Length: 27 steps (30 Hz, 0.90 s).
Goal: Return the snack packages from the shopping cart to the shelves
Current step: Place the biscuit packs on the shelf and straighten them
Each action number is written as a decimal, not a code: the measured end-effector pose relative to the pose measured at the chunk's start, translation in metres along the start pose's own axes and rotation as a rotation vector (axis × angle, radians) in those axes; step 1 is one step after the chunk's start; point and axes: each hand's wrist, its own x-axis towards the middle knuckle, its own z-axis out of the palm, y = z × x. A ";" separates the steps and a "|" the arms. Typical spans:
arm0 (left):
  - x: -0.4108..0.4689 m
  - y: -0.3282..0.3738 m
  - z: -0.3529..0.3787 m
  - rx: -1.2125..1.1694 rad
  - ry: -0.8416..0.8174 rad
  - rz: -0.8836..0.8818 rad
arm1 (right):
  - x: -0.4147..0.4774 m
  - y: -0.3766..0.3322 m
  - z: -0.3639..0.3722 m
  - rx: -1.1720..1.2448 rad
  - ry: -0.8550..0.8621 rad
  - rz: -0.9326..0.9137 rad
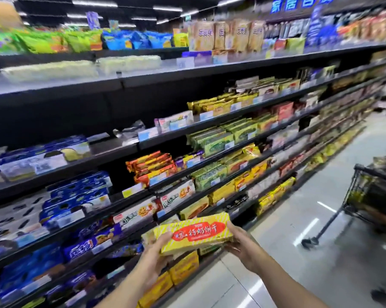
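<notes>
I hold a yellow-striped biscuit package (194, 234) with a red oval label in both hands, low in front of the shelves. My left hand (155, 258) grips its left end from below, thumb on top. My right hand (240, 247) grips its right end. The package hovers just off the lower shelves (183, 252), where similar yellow packages (184, 267) lie. The shopping cart (374, 192) stands at the right edge of the aisle, with packages inside it.
Long dark shelves run from left to far right, stocked with blue cookie boxes (76, 196), orange packs (152, 165), green packs (212, 141) and yellow packs. A shiny tiled floor (309, 252) lies between shelves and cart. The view is motion-blurred.
</notes>
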 end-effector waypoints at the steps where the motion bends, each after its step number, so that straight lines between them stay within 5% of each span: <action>1: 0.014 0.001 0.011 -0.003 0.002 0.007 | 0.007 -0.008 -0.009 0.001 0.021 -0.016; 11: 0.200 0.017 0.107 0.206 -0.159 0.030 | 0.089 -0.071 -0.088 0.055 0.230 -0.050; 17: 0.227 0.064 0.196 0.459 -0.255 0.097 | 0.132 -0.121 -0.134 0.041 0.368 -0.094; 27: 0.335 0.071 0.314 0.371 -0.234 0.001 | 0.220 -0.184 -0.230 0.032 0.461 -0.114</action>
